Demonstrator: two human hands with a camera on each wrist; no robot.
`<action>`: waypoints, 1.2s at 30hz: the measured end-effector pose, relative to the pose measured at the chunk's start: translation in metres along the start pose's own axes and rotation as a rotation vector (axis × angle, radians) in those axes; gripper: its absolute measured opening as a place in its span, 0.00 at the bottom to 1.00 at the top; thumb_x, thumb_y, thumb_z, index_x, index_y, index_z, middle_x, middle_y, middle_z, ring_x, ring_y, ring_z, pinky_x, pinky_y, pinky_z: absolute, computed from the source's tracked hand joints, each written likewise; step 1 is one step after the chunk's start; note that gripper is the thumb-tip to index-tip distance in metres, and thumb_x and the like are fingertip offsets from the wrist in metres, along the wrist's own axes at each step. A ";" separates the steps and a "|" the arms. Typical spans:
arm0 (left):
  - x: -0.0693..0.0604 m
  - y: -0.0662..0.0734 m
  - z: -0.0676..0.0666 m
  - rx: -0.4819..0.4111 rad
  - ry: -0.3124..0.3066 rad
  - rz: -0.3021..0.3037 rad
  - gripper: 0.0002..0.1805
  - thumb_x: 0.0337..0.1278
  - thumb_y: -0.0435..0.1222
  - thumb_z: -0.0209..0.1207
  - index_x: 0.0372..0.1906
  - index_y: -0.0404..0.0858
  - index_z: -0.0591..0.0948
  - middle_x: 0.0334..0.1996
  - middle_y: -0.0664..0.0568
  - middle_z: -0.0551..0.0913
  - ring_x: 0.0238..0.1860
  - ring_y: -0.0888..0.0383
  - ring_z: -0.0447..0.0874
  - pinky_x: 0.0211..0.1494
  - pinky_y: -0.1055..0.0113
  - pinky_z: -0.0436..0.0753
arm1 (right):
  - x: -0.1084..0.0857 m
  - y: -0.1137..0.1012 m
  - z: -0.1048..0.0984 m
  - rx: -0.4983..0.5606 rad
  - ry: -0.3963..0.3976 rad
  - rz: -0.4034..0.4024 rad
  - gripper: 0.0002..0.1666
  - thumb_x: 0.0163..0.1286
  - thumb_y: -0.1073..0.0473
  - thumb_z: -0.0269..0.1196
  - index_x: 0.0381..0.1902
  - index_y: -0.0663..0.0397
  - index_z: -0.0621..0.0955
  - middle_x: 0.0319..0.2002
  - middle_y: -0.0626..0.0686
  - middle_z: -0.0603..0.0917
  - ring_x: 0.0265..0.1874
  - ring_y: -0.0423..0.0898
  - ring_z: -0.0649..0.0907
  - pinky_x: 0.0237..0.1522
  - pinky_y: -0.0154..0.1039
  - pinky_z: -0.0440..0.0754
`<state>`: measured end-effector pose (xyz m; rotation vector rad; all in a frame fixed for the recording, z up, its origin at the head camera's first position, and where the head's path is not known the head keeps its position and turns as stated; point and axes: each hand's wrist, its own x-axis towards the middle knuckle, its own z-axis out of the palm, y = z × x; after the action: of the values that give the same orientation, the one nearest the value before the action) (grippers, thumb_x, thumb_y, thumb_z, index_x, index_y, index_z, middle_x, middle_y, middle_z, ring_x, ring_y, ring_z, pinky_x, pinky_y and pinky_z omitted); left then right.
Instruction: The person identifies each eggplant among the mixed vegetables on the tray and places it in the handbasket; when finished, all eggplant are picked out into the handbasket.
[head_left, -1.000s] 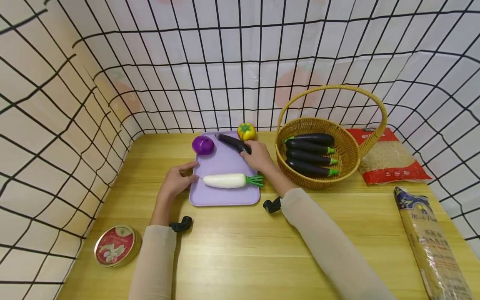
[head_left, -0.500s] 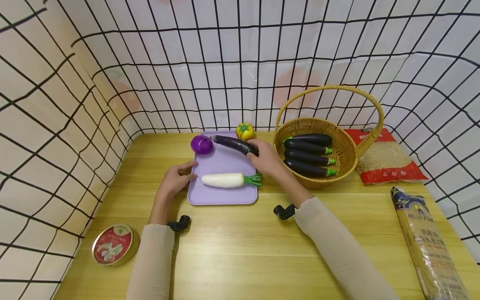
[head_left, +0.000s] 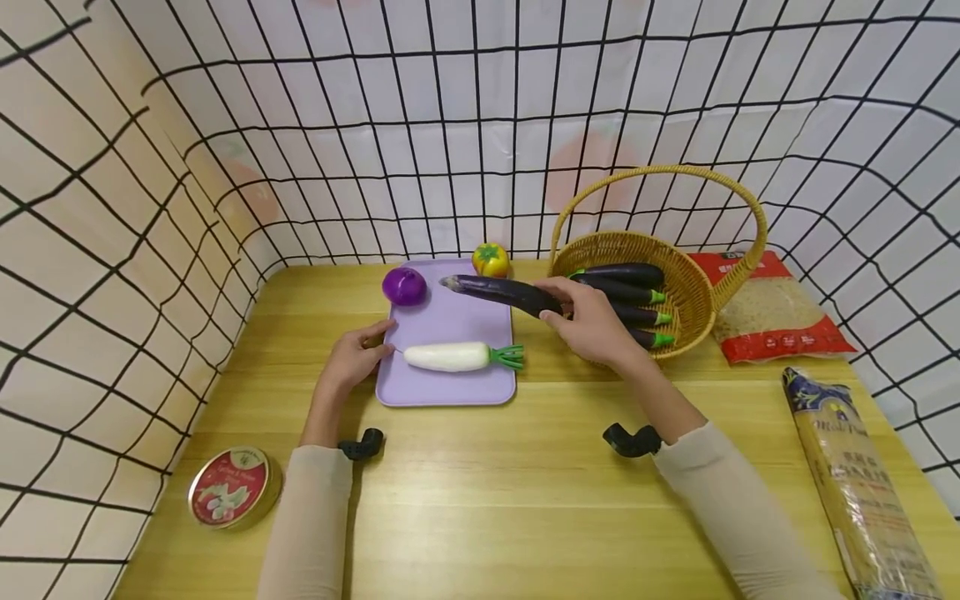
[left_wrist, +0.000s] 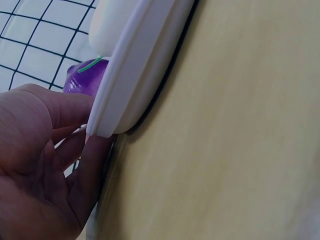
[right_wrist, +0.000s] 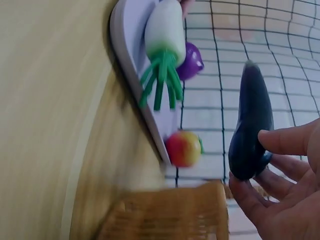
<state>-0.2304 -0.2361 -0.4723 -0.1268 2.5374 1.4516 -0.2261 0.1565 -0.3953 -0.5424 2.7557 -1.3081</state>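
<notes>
My right hand grips a dark eggplant by its thick end, lifted between the lilac tray and the basket. In the right wrist view the thumb and fingers pinch this eggplant, its narrow tip free. My left hand holds the tray's left edge; the left wrist view shows the thumb and fingers at its rim. A white radish with green leaves lies across the tray. A purple onion-like vegetable sits at its upper left, and a yellow pepper-like vegetable at its upper right corner.
A wicker basket with a tall handle holds several eggplants, partly hidden by my right hand. Right of it lie a red bag and a long noodle-like package. A round tin stands at left; black grid netting surrounds the table.
My right hand has lifted the eggplant off the tray and carried it right, to the basket's near left side. The left hand has stayed at the tray's edge.
</notes>
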 end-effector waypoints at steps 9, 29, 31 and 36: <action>0.001 -0.001 0.000 0.019 -0.014 0.008 0.28 0.74 0.36 0.57 0.76 0.50 0.72 0.79 0.42 0.63 0.71 0.40 0.72 0.67 0.47 0.80 | -0.037 0.024 -0.055 -0.032 -0.004 0.036 0.27 0.78 0.60 0.60 0.73 0.51 0.73 0.68 0.61 0.77 0.61 0.60 0.82 0.59 0.56 0.81; 0.000 0.001 -0.001 0.027 -0.007 -0.007 0.28 0.74 0.37 0.58 0.75 0.51 0.72 0.79 0.44 0.64 0.71 0.41 0.72 0.67 0.47 0.79 | -0.068 0.085 -0.106 -0.189 -0.013 0.132 0.28 0.78 0.62 0.59 0.73 0.57 0.71 0.69 0.67 0.74 0.56 0.64 0.81 0.47 0.49 0.82; 0.000 0.001 -0.001 0.031 -0.009 -0.006 0.28 0.74 0.37 0.58 0.75 0.52 0.72 0.79 0.44 0.63 0.72 0.41 0.72 0.68 0.47 0.79 | -0.068 0.087 -0.106 -0.215 -0.014 0.130 0.28 0.77 0.62 0.59 0.73 0.56 0.71 0.67 0.67 0.76 0.46 0.60 0.81 0.40 0.44 0.78; 0.001 -0.001 -0.001 0.049 -0.004 -0.003 0.28 0.73 0.38 0.58 0.75 0.53 0.73 0.79 0.44 0.64 0.70 0.42 0.73 0.67 0.47 0.79 | -0.066 0.093 -0.105 -0.352 -0.040 0.094 0.29 0.76 0.61 0.61 0.72 0.55 0.72 0.55 0.69 0.83 0.25 0.53 0.75 0.29 0.47 0.73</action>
<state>-0.2311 -0.2375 -0.4730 -0.1201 2.5660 1.3866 -0.2106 0.3106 -0.4055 -0.4401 2.9506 -0.7869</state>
